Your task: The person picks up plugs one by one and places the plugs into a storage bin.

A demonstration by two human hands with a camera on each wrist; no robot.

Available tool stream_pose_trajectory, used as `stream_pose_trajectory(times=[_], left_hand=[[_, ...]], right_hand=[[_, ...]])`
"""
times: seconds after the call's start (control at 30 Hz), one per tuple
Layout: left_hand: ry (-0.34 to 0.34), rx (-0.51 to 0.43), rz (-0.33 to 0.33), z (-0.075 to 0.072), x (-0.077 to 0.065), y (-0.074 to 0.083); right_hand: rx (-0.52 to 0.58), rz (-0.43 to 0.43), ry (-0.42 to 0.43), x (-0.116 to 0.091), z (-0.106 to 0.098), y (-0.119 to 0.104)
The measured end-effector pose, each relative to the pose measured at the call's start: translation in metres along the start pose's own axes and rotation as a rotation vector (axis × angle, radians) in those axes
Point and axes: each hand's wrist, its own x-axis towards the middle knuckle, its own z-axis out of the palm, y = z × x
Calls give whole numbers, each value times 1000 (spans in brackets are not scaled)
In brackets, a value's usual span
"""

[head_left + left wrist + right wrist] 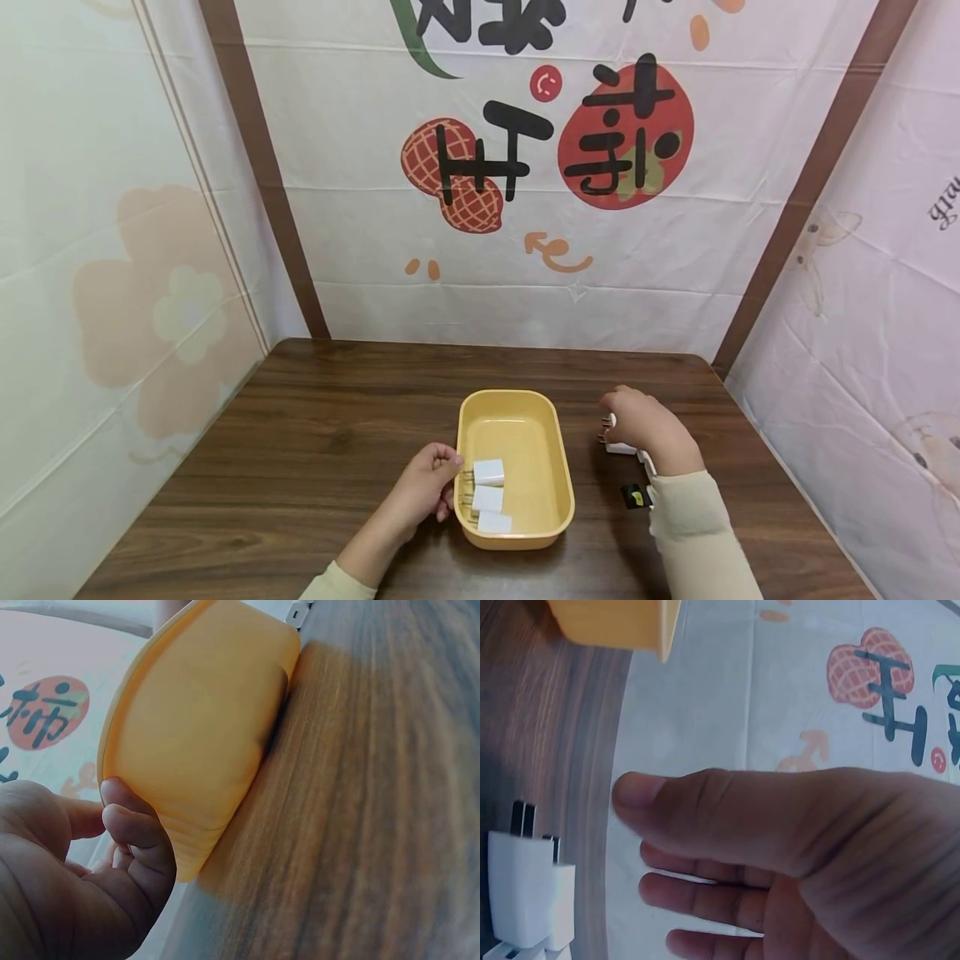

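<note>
A yellow rectangular tub (564,467) with rounded corners stands on the table. Three white charger plugs (488,472) lie along its left side, prongs pointing left. My left hand (429,482) pinches the tub's left rim between thumb and fingers; the left wrist view shows this hand (82,862) at the tub's outer wall (202,712). To the right of the tub, my right hand (647,427) hovers over more white charger plugs (621,448), partly hiding them. In the right wrist view its fingers are loosely extended and hold nothing, with white plugs (521,889) beside them.
A small black square with a yellow-green mark (636,497) lies near the right forearm. The brown wood-grain table (322,433) is bordered by white printed cloth walls (360,250) at the back and both sides.
</note>
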Motion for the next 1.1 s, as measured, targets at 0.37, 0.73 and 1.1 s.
stream_pose_trajectory(times=[0.37, 0.73, 1.1], left_hand=[[11, 1, -2, 2, 1, 0], [27, 3, 8, 5, -1, 1], [22, -2, 8, 3, -1, 0]], right_hand=[[61, 46, -92, 6, 9, 20], [56, 86, -118, 12, 20, 31], [41, 72, -92, 15, 32, 32]])
